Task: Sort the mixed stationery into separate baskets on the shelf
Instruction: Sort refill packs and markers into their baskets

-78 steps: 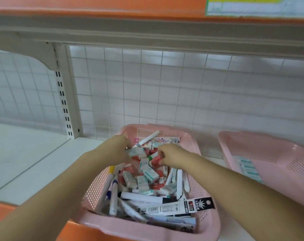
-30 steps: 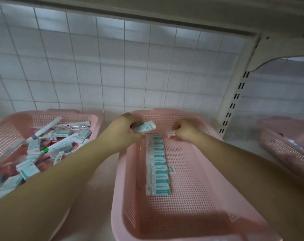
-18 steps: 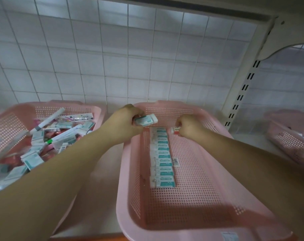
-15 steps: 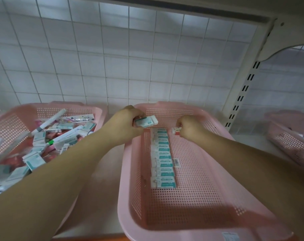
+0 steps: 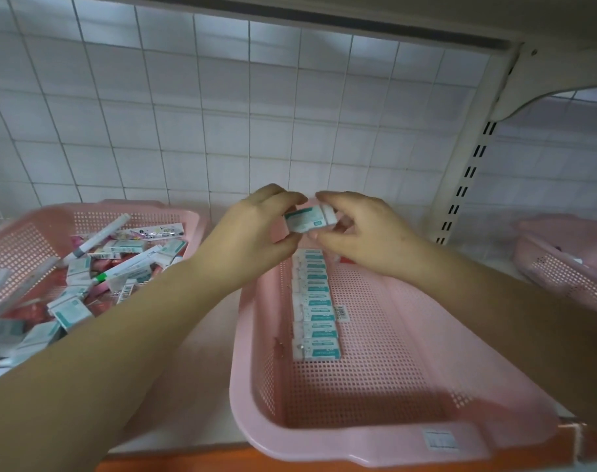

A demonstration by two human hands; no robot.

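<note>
On the shelf (image 5: 195,386), the mixed-stationery basket (image 5: 24,240) stands left of the sorting basket (image 5: 358,447), which holds a row of erasers (image 5: 316,311) along its floor. Above that basket's far end, the left hand (image 5: 253,240) and right hand (image 5: 365,233), fingers curled, pinch one teal-and-white eraser (image 5: 307,219) between them, clear of the row.

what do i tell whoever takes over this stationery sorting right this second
Left hand: grips the left end of a teal-and-white eraser.
Right hand: pinches the eraser's right end.
The eraser is held in the air above the far end of the middle basket.
Done: a single row of erasers of the same kind lies in that basket.
Left: set this eraser down with the row. The left basket holds a mixed heap of erasers, markers and other items to sort. A third basket stands at the right, its contents unclear.
</note>
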